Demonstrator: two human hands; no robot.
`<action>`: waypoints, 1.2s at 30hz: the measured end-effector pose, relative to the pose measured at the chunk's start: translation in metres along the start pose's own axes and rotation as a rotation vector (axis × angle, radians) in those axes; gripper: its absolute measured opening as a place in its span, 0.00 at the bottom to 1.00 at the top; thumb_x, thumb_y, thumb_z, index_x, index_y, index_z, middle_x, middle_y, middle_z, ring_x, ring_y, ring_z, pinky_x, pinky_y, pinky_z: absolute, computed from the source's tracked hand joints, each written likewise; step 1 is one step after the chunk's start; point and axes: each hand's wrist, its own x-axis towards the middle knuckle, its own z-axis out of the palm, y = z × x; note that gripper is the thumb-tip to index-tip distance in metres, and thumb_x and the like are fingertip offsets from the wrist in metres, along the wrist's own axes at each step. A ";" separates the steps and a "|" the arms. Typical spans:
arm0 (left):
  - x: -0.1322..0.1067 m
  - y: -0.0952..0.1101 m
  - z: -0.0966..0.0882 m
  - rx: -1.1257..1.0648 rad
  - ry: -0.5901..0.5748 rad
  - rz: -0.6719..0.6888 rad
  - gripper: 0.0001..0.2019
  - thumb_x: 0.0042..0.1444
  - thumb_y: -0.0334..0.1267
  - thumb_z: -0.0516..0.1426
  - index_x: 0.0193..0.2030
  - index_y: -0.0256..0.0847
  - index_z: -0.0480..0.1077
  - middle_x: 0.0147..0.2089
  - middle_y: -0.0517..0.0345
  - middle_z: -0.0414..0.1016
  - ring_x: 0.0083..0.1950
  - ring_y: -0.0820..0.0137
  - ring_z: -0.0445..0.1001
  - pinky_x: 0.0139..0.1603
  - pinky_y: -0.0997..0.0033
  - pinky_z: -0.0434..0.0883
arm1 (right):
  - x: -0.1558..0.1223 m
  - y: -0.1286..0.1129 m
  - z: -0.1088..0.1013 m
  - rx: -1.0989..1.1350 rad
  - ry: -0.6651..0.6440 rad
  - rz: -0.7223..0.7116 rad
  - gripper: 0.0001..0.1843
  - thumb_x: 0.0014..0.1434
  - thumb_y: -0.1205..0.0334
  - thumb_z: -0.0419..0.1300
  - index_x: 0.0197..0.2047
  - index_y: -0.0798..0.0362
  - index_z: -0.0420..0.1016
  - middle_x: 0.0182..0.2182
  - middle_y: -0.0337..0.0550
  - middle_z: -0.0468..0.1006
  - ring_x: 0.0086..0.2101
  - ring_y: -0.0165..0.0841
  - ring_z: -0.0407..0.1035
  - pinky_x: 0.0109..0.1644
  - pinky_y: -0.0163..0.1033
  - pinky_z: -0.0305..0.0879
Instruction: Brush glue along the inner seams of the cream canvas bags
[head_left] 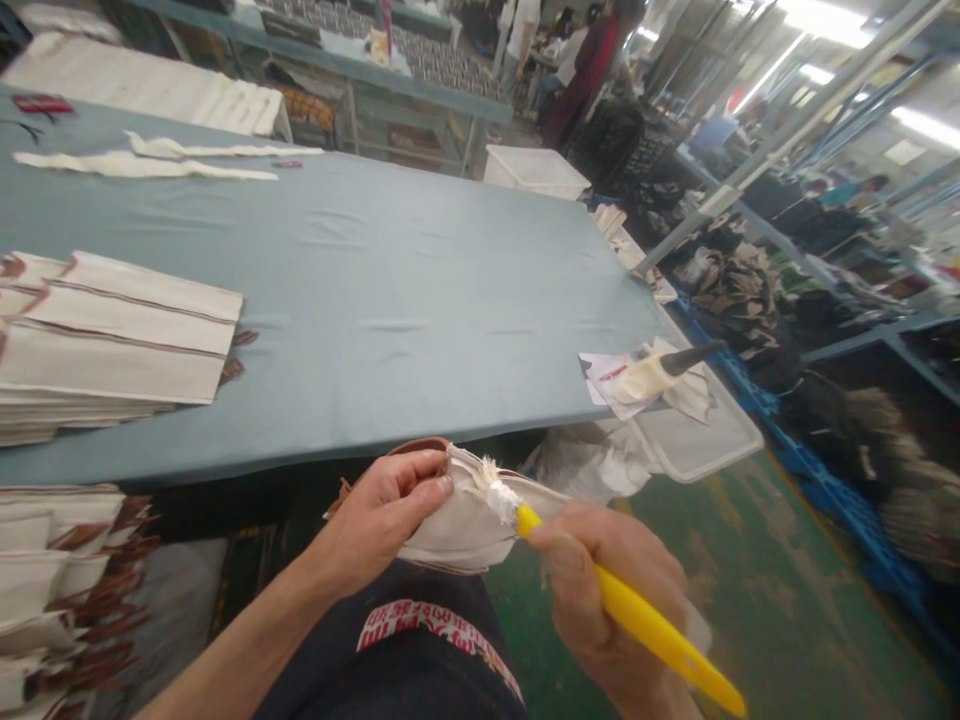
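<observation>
At lower centre I have the left hand pinching the cloth while the right hand grips the brush, bristles at the cloth's upper edge.

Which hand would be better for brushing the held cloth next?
Probably the right hand: it holds the brush, with the bristles near the cloth's upper edge. The left hand is holding the cloth.

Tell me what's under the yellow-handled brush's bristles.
A cream fabric piece, near its upper edge; the left hand grips it. The brush bristles cover the spot directly beneath, so that surface can't be seen.
</observation>
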 end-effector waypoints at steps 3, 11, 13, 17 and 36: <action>0.000 0.001 0.001 0.022 0.000 0.013 0.21 0.55 0.52 0.70 0.42 0.34 0.81 0.33 0.59 0.77 0.30 0.74 0.68 0.31 0.77 0.63 | 0.003 0.000 -0.001 -0.011 -0.024 0.006 0.12 0.67 0.70 0.57 0.33 0.47 0.72 0.21 0.33 0.78 0.20 0.29 0.73 0.29 0.34 0.68; 0.000 0.003 -0.002 0.037 -0.028 0.040 0.20 0.59 0.52 0.67 0.46 0.35 0.81 0.35 0.57 0.79 0.32 0.70 0.71 0.31 0.76 0.66 | 0.016 0.008 -0.006 -0.118 -0.122 0.116 0.20 0.72 0.64 0.53 0.26 0.50 0.70 0.16 0.31 0.69 0.14 0.25 0.63 0.20 0.33 0.55; 0.000 0.005 -0.003 0.064 -0.040 0.054 0.19 0.60 0.51 0.66 0.47 0.35 0.81 0.35 0.57 0.79 0.33 0.70 0.71 0.33 0.75 0.67 | 0.018 0.006 -0.005 -0.133 -0.100 0.119 0.19 0.72 0.64 0.53 0.27 0.50 0.70 0.16 0.31 0.70 0.14 0.25 0.63 0.20 0.33 0.55; 0.000 0.002 -0.002 0.255 -0.019 0.158 0.16 0.67 0.47 0.59 0.46 0.35 0.80 0.37 0.56 0.79 0.35 0.69 0.71 0.36 0.74 0.67 | 0.027 -0.001 0.005 -0.101 -0.072 0.078 0.18 0.72 0.65 0.54 0.29 0.49 0.71 0.18 0.32 0.73 0.17 0.26 0.68 0.24 0.32 0.61; -0.005 0.004 -0.007 0.282 -0.023 0.184 0.17 0.68 0.47 0.58 0.46 0.33 0.80 0.38 0.55 0.78 0.36 0.68 0.71 0.36 0.73 0.68 | 0.021 0.003 0.010 -0.071 -0.089 0.112 0.19 0.72 0.64 0.52 0.27 0.50 0.70 0.17 0.31 0.71 0.16 0.25 0.67 0.20 0.30 0.59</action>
